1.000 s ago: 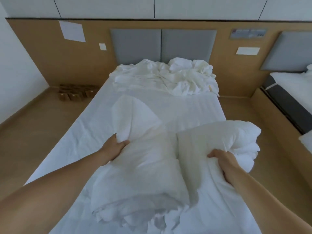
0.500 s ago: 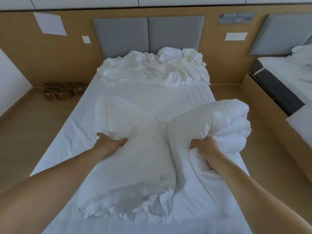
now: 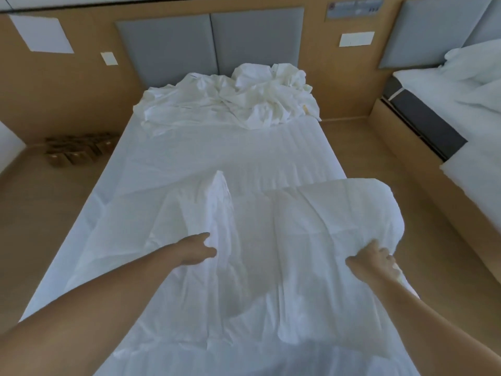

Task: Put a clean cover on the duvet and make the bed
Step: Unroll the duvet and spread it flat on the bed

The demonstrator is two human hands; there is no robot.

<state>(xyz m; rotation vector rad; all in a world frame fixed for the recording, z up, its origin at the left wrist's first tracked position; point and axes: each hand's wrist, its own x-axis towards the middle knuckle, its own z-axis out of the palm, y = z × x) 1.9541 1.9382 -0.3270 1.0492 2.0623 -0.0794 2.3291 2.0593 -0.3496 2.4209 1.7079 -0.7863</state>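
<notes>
Duvet [image 3: 284,234] spread across the foot of the bed [image 3: 217,153].
Bundled a second ago, it lay flatter; my left fingers [image 3: 202,239] pinched a fold, my right fingers [image 3: 386,257] gripped its edge; the cover [image 3: 230,104] waited crumpled at the head.

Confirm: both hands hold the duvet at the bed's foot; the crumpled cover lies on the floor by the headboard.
Not the floor: the head view shows the crumpled cover on the mattress by the headboard. Left hand and right hand do hold the duvet.
</notes>
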